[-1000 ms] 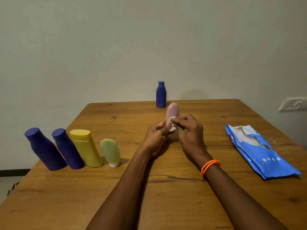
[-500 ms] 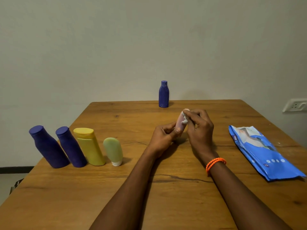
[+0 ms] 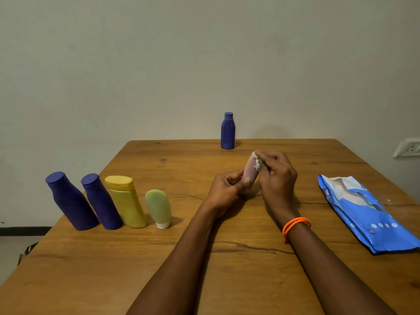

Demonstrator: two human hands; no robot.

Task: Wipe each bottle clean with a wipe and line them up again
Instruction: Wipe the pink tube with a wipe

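My left hand (image 3: 225, 189) pinches the lower end of a small pink bottle (image 3: 250, 171) above the middle of the table. My right hand (image 3: 276, 176) presses a crumpled white wipe (image 3: 256, 160) against the bottle's upper end. At the left stands a row: two dark blue bottles (image 3: 71, 201) (image 3: 101, 201), a yellow bottle (image 3: 126, 201) and a small green tube (image 3: 158, 206) on its white cap. Another blue bottle (image 3: 227, 130) stands alone at the far edge.
A blue pack of wipes (image 3: 363, 212) lies flat at the right side of the wooden table (image 3: 113, 269). A wall socket (image 3: 408, 147) is on the wall at far right. An orange band circles my right wrist.
The pink bottle has tilted to the right and dropped a little. My right hand with the wipe has slid from the bottle's middle up to its top end.
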